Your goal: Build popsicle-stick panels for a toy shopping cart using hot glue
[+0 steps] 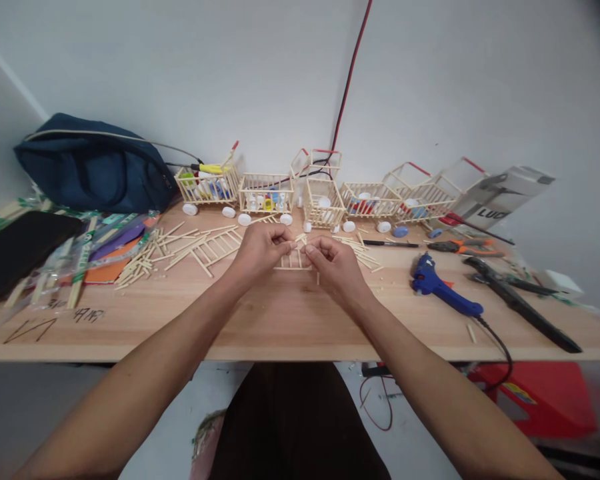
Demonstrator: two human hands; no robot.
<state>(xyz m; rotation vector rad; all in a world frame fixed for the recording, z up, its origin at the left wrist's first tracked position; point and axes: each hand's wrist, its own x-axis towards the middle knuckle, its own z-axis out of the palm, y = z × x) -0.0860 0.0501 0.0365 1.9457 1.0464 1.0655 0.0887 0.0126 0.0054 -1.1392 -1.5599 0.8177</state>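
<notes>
Both hands meet over the middle of the wooden bench. My left hand (pixel 267 247) is closed, thumb and index finger pinched at the upper left of a small stick frame (pixel 296 261). My right hand (pixel 330 257) pinches at the frame's upper right, close to the left fingertips. Light wooden sticks form the frame, with short bars between longer rails; the fingers hide part of it. To the left lies a ladder-like stick panel (pixel 215 248), and beside it a pile of loose cut sticks (pixel 143 260).
Several miniature stick shopping carts (pixel 266 193) line the wall. A blue glue gun (pixel 443 285), orange-handled pliers (pixel 467 247), a black pen (pixel 391 244) and a long black-handled tool (pixel 525 310) lie right. A dark blue bag (pixel 95 163) and a black phone-like slab (pixel 25 250) are left.
</notes>
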